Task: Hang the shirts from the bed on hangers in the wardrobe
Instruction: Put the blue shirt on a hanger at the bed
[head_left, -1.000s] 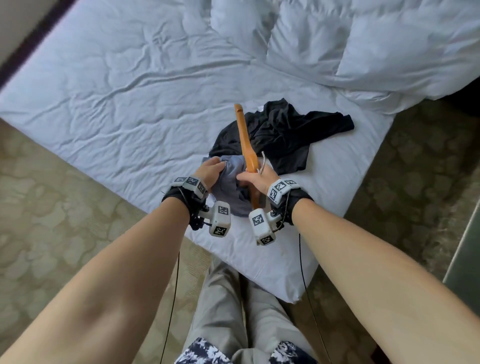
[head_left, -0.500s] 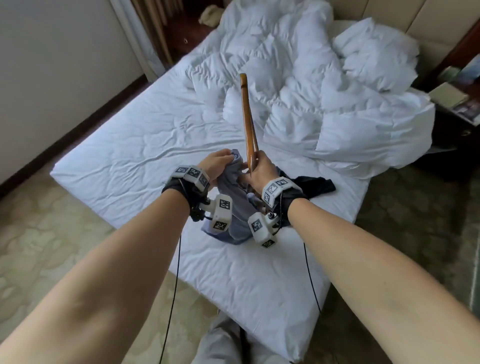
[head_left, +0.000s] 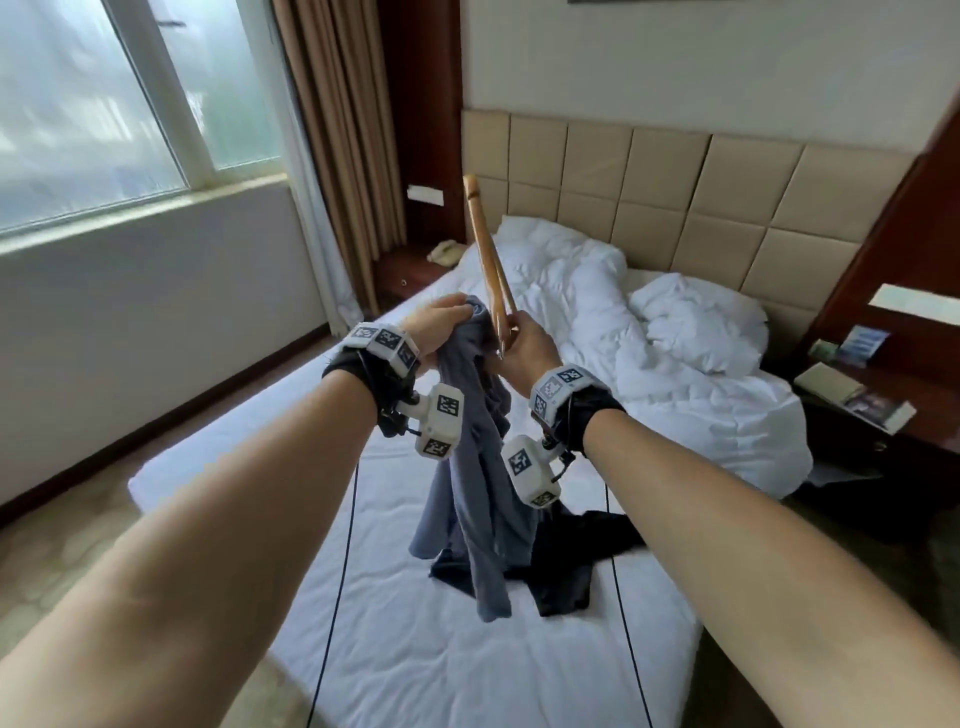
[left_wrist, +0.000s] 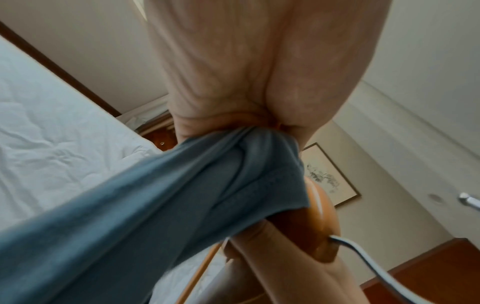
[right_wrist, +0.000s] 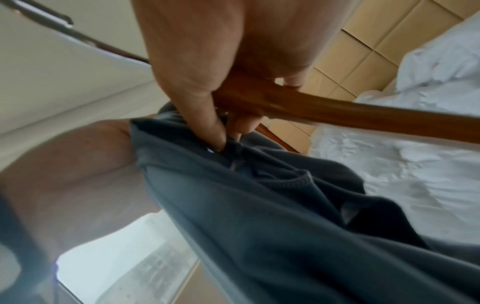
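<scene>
**Grey-blue shirt and wooden hanger lifted over the bed**

Far to my left, the window (head_left: 104, 104) and the brown curtain (head_left: 332, 156) are filling the wall. My left hand (head_left: 439, 327) is gripping a bunched edge of the grey-blue shirt (head_left: 472, 499), fingers curled tight round the cloth, raised above the white bed (head_left: 415, 649). The shirt is hanging down from my fist in a long twisted fold, its lower end dangling over the sheet. Just beside it, my right hand (head_left: 524, 343) is gripping the wooden hanger (head_left: 485, 249) at its middle, fingers wrapped round the wood; in the right wrist view my thumb and a fingertip are also pinching a fold of the shirt. One arm of the hanger is pointing up and away from me, toward the padded headboard (head_left: 675, 182). Its metal hook (left_wrist: 376, 261) is showing beside my right hand in the left wrist view. Below my right wrist, a black shirt (head_left: 566, 566) is lying crumpled on the sheet. Further right, the white duvet (head_left: 649, 338) is lying heaped, and books (head_left: 852, 395) are lying on the bedside table (head_left: 924, 415).
</scene>
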